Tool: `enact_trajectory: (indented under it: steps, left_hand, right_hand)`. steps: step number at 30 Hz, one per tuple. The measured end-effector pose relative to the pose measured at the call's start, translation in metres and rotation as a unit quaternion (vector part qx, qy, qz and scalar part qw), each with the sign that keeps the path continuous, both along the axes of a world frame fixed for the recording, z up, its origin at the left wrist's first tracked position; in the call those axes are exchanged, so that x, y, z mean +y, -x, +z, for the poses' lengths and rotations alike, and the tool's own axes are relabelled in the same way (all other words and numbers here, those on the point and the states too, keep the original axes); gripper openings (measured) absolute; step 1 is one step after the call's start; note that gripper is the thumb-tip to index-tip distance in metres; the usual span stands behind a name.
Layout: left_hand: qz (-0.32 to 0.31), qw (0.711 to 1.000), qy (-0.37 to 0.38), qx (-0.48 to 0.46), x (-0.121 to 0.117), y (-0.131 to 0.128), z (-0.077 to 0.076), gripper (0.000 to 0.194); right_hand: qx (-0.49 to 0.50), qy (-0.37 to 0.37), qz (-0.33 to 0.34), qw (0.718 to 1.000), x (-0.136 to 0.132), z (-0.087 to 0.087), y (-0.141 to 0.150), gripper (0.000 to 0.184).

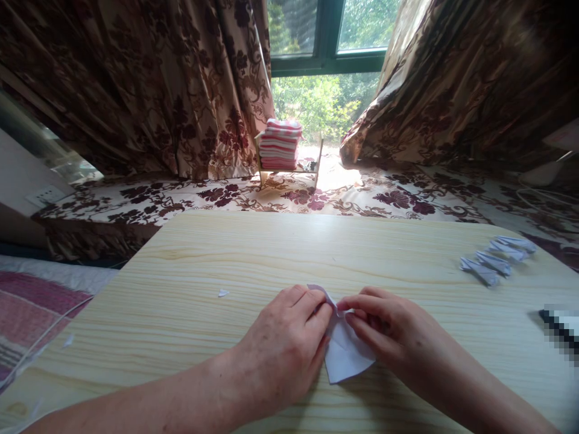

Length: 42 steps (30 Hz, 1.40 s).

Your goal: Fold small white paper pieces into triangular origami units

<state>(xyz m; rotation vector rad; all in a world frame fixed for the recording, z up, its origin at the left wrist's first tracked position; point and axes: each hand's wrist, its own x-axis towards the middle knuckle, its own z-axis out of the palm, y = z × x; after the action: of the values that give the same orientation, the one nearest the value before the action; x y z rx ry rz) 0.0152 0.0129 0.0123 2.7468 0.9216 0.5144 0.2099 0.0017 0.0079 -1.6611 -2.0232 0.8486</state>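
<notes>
A small sheet of white paper (347, 352) lies on the pale wooden table (253, 253), partly folded along its upper part. My left hand (292, 334) is closed over the paper's left side, fingers bent and pressing on the fold. From the other side, my right hand (384, 322) pinches the paper's upper edge between thumb and fingertips. The fingertips of both hands nearly meet at the crease. Part of the sheet is hidden under my left fingers.
Several folded white paper pieces (497, 258) lie at the table's right. Paper scraps (223, 293) sit on the left. A dark pixelated object (561, 325) is at the right edge. Behind, a small rack holds folded striped cloths (280, 144) on the window sill.
</notes>
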Motion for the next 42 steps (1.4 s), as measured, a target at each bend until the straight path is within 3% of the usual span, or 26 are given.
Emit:
enact_trajectory:
  steps: [7,19,26,32,42]
  left_hand:
    - [0.003,1.000,-0.024,0.007,0.001,-0.002,-0.002,0.027]
    - [0.007,1.000,-0.014,-0.001,0.001,0.000,-0.001,0.027]
    - [-0.006,1.000,-0.010,0.007,0.003,0.001,0.002,0.027]
    - [-0.012,1.000,-0.016,0.024,0.004,0.000,0.003,0.029]
    - [-0.009,0.999,-0.013,0.031,0.003,-0.001,0.001,0.032]
  right_hand:
    - [-0.012,0.012,0.052,0.999,0.000,0.003,-0.006,0.036]
    - [-0.013,0.010,0.056,0.998,0.000,0.005,-0.009,0.036]
    - [-0.090,0.018,0.100,0.991,-0.002,0.016,-0.010,0.036]
    - [-0.152,0.005,0.112,0.982,-0.005,0.013,-0.013,0.033]
    - [-0.114,-0.041,0.141,0.983,-0.005,0.009,-0.020,0.031]
